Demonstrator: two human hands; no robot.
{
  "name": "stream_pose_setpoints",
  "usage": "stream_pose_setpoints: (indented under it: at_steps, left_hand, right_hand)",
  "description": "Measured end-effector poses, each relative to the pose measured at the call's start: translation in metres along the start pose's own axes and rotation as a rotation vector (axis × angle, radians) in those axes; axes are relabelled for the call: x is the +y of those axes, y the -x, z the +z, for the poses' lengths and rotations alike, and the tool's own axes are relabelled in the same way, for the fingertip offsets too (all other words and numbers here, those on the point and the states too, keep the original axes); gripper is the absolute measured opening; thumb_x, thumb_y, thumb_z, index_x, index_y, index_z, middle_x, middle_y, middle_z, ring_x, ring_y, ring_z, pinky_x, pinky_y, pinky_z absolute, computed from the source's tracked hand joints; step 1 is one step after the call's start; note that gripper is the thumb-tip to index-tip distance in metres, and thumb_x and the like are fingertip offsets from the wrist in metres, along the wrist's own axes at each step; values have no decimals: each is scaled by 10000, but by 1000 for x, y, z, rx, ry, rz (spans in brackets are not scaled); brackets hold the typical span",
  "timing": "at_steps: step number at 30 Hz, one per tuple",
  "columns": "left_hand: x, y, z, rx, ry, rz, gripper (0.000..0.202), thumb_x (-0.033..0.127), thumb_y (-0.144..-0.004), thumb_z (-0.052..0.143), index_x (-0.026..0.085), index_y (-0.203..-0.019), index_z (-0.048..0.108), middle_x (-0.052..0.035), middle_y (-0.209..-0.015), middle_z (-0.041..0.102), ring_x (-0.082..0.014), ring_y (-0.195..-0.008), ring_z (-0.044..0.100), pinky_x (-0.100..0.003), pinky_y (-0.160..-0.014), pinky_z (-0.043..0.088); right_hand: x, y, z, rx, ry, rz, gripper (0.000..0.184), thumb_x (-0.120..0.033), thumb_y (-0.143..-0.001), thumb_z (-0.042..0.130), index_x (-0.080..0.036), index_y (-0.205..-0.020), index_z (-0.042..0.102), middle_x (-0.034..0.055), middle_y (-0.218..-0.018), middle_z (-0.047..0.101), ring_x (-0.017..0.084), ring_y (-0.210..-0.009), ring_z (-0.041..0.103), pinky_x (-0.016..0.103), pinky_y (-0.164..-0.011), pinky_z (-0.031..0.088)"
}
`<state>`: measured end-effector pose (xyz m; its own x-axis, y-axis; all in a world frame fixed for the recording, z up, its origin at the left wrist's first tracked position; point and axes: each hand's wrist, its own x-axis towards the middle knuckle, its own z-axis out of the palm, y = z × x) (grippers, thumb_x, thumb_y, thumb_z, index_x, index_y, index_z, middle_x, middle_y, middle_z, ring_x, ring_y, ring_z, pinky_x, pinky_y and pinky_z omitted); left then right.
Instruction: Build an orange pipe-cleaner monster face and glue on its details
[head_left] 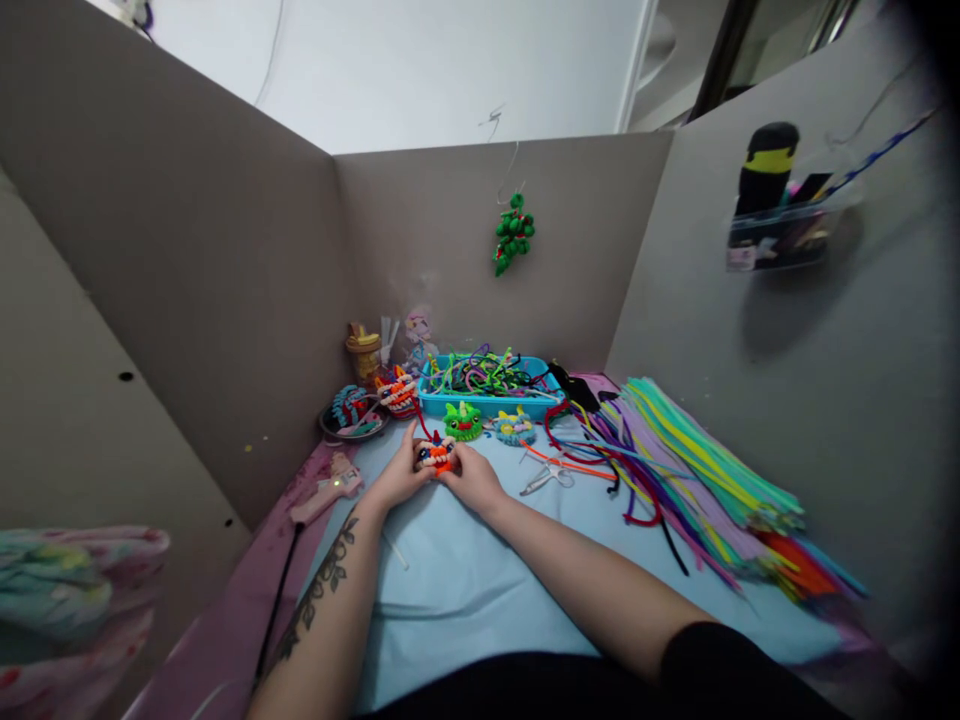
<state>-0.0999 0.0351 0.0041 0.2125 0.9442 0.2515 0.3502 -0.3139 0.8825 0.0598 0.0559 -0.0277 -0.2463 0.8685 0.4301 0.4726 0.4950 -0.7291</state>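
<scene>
Gripping: the left hand (396,474) and right hand (474,482) both have fingers closed around an orange-and-white fuzzy figure (436,457), one at each side.
Orange-and-white figure: left of centre, towards the far edge of the surface (225,605), over a pale blue cloth (465,600); whether it touches the cloth, I cannot tell.
Finished-looking neighbours: a green figure (463,424) just beyond the hands, a light blue figure (514,429) to its right.
Far edge: a blue tray (487,407) heaped with loose fuzzy stems (480,376).
Far left corner: a dark bowl (351,437) holding a blue-grey and red figure (349,405), beside an orange striped figure (397,392).
Left edge: a pink glue gun (328,497) with a black cord.
Right edge: a long multicoloured stem bundle (697,460); scissors (553,474) lie between it and the right hand.
</scene>
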Motion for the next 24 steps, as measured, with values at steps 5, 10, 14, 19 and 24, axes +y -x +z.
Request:
stream_pose_setpoints:
  at_steps: [5, 10, 14, 19, 24]
  left_hand:
    - [-4, -1, 0, -56, 49, -11, 1031, 131, -606, 655, 204, -1386, -15, -85, -1089, 487, -200, -1021, 508, -371, -907, 397]
    - [-3, 0, 0, -62, 41, -9, 1030, 106, -606, 648, 185, -1391, -15, -108, -1107, 481, -210, -1030, 506, -373, -917, 394]
    - [0, 0, 0, -31, 45, -25, 1047, 108, -601, 662, 183, -1395, -16, -126, -1132, 473, -229, -1065, 491, -381, -921, 394]
    - [-3, 0, 1, -5, 70, -73, 1139, 115, -545, 707, 236, -1394, -43, -161, -1298, 341, -261, -1171, 419, -389, -942, 381]
    - [-17, -3, 4, 23, 62, -43, 1178, 152, -521, 745, 215, -1397, -39, -160, -1266, 379, -258, -1137, 454, -399, -938, 385]
  right_hand:
    - [1, -2, 2, 6, 60, 4, 168, -180, -641, 594, -195, -647, 427, -49, -644, 469, 108, -603, 416, 207, -543, 261]
    - [2, -3, 3, -1, 11, 52, 147, -172, -632, 586, -196, -642, 441, -54, -620, 481, 108, -585, 426, 205, -534, 271]
    - [7, -3, 1, -13, -75, 53, 107, -168, -630, 568, -194, -642, 465, -55, -613, 509, 110, -580, 460, 203, -547, 312]
    - [18, -4, -8, 34, -65, 64, 67, -135, -622, 523, -190, -647, 497, -45, -615, 524, 120, -593, 475, 215, -573, 343]
    - [20, -5, -10, 13, 3, 30, 51, -143, -632, 544, -185, -656, 527, -19, -679, 560, 132, -652, 493, 223, -608, 353]
